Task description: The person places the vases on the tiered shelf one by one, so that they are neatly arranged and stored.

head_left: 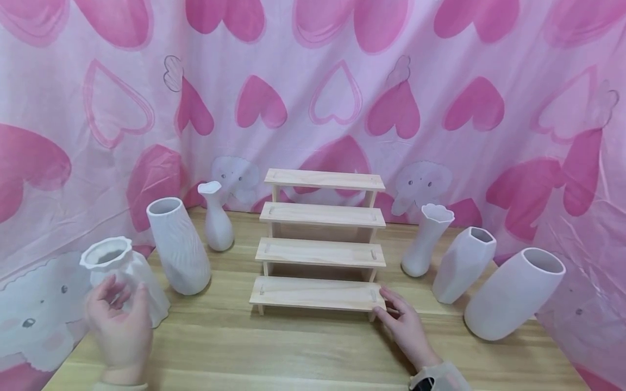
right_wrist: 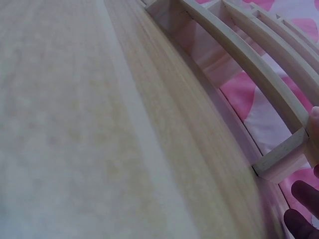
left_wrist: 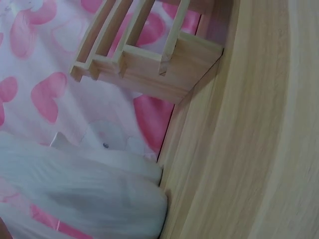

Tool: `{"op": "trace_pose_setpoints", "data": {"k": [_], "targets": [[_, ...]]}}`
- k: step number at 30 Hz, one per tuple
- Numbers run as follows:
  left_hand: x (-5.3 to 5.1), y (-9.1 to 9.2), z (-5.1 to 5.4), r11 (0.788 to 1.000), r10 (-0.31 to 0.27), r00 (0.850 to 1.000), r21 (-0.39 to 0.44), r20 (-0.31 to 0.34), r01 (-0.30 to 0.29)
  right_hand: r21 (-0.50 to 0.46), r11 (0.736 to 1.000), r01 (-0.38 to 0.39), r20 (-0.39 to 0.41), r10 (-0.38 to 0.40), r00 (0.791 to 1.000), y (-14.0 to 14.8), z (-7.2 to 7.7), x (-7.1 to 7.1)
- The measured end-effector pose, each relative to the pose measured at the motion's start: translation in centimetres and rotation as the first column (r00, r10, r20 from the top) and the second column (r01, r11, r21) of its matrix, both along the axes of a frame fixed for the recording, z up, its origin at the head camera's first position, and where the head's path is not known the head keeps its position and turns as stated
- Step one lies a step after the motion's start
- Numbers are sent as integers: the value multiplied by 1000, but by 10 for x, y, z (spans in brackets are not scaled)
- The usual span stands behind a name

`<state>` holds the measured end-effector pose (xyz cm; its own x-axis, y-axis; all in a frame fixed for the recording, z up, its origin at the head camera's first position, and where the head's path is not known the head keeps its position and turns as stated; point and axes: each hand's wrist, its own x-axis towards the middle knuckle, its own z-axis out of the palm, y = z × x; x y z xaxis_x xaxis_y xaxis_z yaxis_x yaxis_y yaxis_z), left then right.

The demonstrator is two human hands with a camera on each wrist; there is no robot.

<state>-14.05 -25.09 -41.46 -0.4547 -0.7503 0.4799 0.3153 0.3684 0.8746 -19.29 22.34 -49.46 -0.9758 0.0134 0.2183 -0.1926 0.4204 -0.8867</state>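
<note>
A stepped wooden display stand (head_left: 320,293) stands mid-table, its several plank steps rising toward the back. My right hand (head_left: 403,326) holds the right end of its lowest step, thumb at the front corner and index finger farther back. In the right wrist view, fingertips (right_wrist: 305,196) show beside that end of the stand (right_wrist: 281,157). My left hand (head_left: 119,326) is raised at the left, fingers loosely bent, with nothing seen in it. Behind it is a white vase with a ruffled rim (head_left: 146,282), partly hidden; whether they touch is unclear.
Beyond the ruffled vase stand a tall textured white vase (head_left: 181,250) and a slim-necked one (head_left: 218,222). Right of the stand are a scalloped-rim vase (head_left: 424,239), a faceted vase (head_left: 462,266) and a smooth, wide vase (head_left: 511,296). A pink heart-print curtain (head_left: 303,141) backs the wooden table (head_left: 274,347).
</note>
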Motion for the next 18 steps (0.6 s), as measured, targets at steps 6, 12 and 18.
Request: {"op": "trace_pose_setpoints", "data": {"k": [6,12,18], "targets": [[-12,15,-5,997,-80,997,4,-24,80,-12,1000,4,39,-3,999,0,2,0],[-26,29,-2,989,-119,993,85,18,117,-7,1000,17,65,-16,998,0,1,-1],[-40,36,0,977,-153,985,160,81,139,-10,1000,21,59,-21,998,0,1,0]]}}
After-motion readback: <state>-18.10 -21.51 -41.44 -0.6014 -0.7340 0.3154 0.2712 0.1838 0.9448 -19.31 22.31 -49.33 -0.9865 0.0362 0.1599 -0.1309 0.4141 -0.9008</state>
